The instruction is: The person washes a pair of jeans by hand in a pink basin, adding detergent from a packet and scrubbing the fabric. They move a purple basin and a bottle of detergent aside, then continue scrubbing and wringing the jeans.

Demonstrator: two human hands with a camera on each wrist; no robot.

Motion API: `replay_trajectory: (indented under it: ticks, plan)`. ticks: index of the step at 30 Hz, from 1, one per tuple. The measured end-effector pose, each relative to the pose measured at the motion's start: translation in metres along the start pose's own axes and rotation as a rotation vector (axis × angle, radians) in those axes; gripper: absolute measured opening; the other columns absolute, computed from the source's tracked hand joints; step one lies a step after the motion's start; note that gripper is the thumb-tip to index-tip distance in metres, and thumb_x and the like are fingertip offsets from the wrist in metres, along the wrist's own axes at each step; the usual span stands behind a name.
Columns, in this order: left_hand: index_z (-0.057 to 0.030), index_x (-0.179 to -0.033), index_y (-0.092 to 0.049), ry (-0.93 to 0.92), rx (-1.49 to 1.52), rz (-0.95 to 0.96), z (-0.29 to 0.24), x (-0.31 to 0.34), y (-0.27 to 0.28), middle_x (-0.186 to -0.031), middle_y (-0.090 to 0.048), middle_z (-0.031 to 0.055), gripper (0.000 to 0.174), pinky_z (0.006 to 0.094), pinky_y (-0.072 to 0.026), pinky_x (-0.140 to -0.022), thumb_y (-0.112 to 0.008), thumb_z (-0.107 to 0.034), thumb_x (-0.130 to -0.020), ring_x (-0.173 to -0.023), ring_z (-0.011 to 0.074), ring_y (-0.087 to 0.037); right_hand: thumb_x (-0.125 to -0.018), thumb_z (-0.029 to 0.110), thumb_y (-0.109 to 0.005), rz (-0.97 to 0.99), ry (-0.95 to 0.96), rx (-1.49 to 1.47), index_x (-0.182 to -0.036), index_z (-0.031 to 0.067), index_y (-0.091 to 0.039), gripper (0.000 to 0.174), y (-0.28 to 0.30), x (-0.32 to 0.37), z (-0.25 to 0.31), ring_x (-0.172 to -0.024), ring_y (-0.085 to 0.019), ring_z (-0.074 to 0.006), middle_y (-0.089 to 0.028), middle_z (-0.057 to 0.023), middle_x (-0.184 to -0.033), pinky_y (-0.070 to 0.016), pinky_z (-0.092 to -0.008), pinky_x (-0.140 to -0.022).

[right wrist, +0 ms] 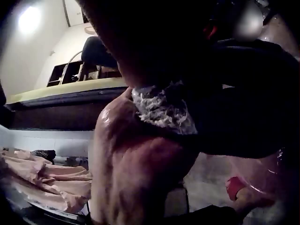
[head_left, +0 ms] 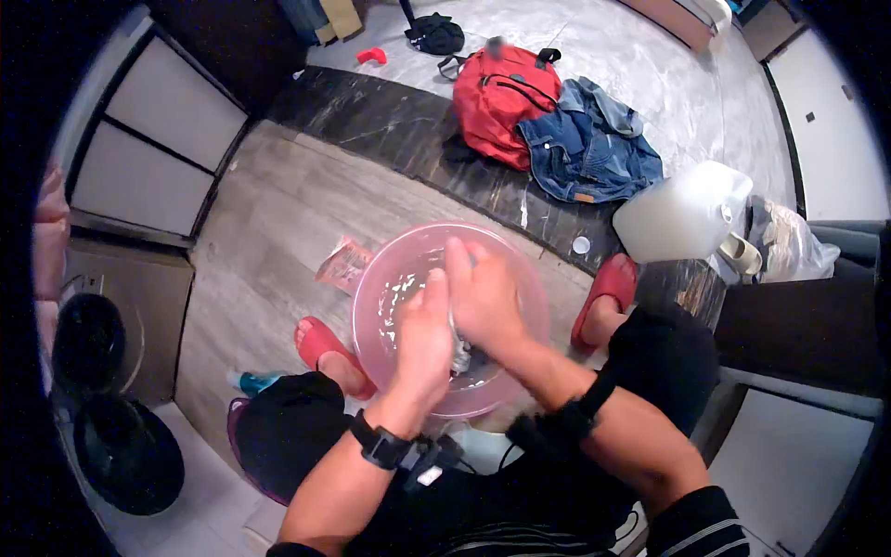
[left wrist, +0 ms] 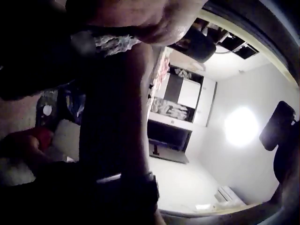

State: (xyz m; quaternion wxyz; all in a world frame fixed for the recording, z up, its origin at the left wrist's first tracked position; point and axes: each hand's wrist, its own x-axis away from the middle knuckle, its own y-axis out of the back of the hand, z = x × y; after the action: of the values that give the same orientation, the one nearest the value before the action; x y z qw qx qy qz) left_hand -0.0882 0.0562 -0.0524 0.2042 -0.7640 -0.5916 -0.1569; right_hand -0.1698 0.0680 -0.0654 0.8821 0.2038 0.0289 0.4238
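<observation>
Over a pink basin [head_left: 369,306] with water in it, my left hand [head_left: 425,325] and right hand [head_left: 485,295] press together, palms facing. Between them they squeeze a wet whitish, shaggy cloth-like bundle [head_left: 460,355], part of which hangs out below the palms. In the right wrist view the bundle [right wrist: 161,110] shows matted and crumpled between the two hands. A strip of the same bundle [left wrist: 115,44] appears in the left wrist view. Most of it is hidden by the palms, and I cannot tell its exact kind.
The basin stands on the wood-look floor [head_left: 260,204] between feet in red slippers [head_left: 613,278]. A pink packet [head_left: 345,265] lies beside it. On the dark ledge ahead are a red backpack [head_left: 506,107], a denim garment [head_left: 594,144] and a white plastic jug [head_left: 682,213].
</observation>
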Motion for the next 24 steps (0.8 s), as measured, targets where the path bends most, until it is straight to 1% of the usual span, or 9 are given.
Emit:
replay_trajectory:
  ticks: [2,5,6,13,14,17,21,22,24]
  plan:
    - [-0.0024,-0.091,-0.061,-0.018,-0.116,0.147,-0.004,-0.011,0.021,-0.082,-0.058,0.0012,0.037,0.0254,-0.0422,-0.061,-0.040,-0.033,-0.099,-0.073,0.0080,-0.051,-0.092,0.040,-0.046,0.100,0.010,0.044,-0.077,0.0029,-0.060,0.042,0.000,0.027,0.008,-0.071,-0.059,-0.0466,-0.059,-0.0285,-0.072,-0.0454,-0.0531,-0.066]
    - [-0.0031,-0.090,-0.061,0.141,0.114,0.057,0.021,-0.015,0.022,-0.083,-0.058,0.0012,0.037,0.0244,-0.0420,-0.063,-0.041,-0.032,-0.099,-0.076,0.0069,-0.051,-0.092,0.039,-0.046,0.109,0.007,0.015,-0.075,0.0017,-0.060,0.043,0.001,0.033,0.009,-0.071,-0.058,-0.0472,-0.058,-0.0286,-0.071,-0.0455,-0.0529,-0.066]
    - [-0.0044,-0.089,-0.061,-0.018,-0.031,-0.012,0.007,0.004,0.006,-0.076,-0.057,-0.0006,0.036,0.0240,-0.0410,-0.061,-0.042,-0.033,-0.099,-0.071,0.0063,-0.050,-0.092,0.039,-0.046,0.071,-0.047,-0.021,-0.076,0.0016,-0.060,0.043,0.004,0.016,0.004,-0.072,-0.058,-0.0475,-0.058,-0.0288,-0.072,-0.0454,-0.0532,-0.066]
    - [-0.0040,-0.087,-0.060,0.098,-0.017,0.001,-0.004,0.004,0.009,-0.073,-0.053,-0.0033,0.039,0.0245,-0.0388,-0.057,-0.040,-0.034,-0.099,-0.066,0.0053,-0.046,-0.092,0.036,-0.046,0.093,0.051,0.032,-0.082,0.0014,-0.060,0.039,0.000,0.029,0.002,-0.072,-0.058,-0.0481,-0.059,-0.0281,-0.074,-0.0459,-0.0534,-0.066]
    - [-0.0018,-0.108,-0.058,0.032,-0.137,0.132,0.008,0.006,0.012,-0.097,-0.060,0.0064,0.038,0.0285,-0.0458,-0.077,-0.042,-0.034,-0.098,-0.088,0.0140,-0.056,-0.092,0.037,-0.047,0.031,0.041,0.013,-0.082,0.0015,-0.060,0.039,0.001,0.015,-0.003,-0.072,-0.058,-0.0482,-0.059,-0.0284,-0.074,-0.0457,-0.0538,-0.067]
    - [0.0001,-0.111,-0.057,0.053,-0.119,0.166,-0.004,-0.010,0.023,-0.102,-0.060,0.0081,0.041,0.0297,-0.0453,-0.080,-0.041,-0.036,-0.099,-0.090,0.0156,-0.056,-0.092,0.038,-0.047,0.058,0.039,0.024,-0.081,0.0013,-0.060,0.040,0.002,0.033,0.007,-0.073,-0.058,-0.0471,-0.060,-0.0280,-0.076,-0.0463,-0.0530,-0.066]
    - [-0.0034,-0.085,-0.058,-0.007,-0.158,0.068,-0.002,0.008,0.009,-0.075,-0.055,0.0004,0.039,0.0267,-0.0417,-0.060,-0.041,-0.035,-0.099,-0.068,0.0083,-0.048,-0.093,0.037,-0.047,0.070,0.121,0.009,-0.079,0.0013,-0.059,0.040,0.004,0.024,0.003,-0.071,-0.058,-0.0476,-0.059,-0.0283,-0.073,-0.0461,-0.0518,-0.063]
    - [-0.0045,-0.086,-0.057,-0.222,-0.251,0.093,0.004,0.009,0.005,-0.072,-0.052,0.0007,0.037,0.0275,-0.0417,-0.059,-0.040,-0.035,-0.099,-0.067,0.0090,-0.048,-0.093,0.038,-0.047,0.035,0.132,0.014,-0.080,0.0012,-0.059,0.041,0.007,0.019,0.004,-0.070,-0.058,-0.0479,-0.059,-0.0288,-0.073,-0.0459,-0.0521,-0.063]
    - [-0.0016,-0.094,-0.058,0.051,-0.075,0.110,-0.001,-0.008,0.018,-0.079,-0.056,0.0037,0.039,0.0277,-0.0431,-0.065,-0.039,-0.035,-0.100,-0.073,0.0097,-0.050,-0.093,0.037,-0.046,0.073,0.012,-0.024,-0.084,0.0013,-0.058,0.039,0.005,0.031,0.011,-0.071,-0.058,-0.0479,-0.059,-0.0290,-0.075,-0.0456,-0.0533,-0.064]
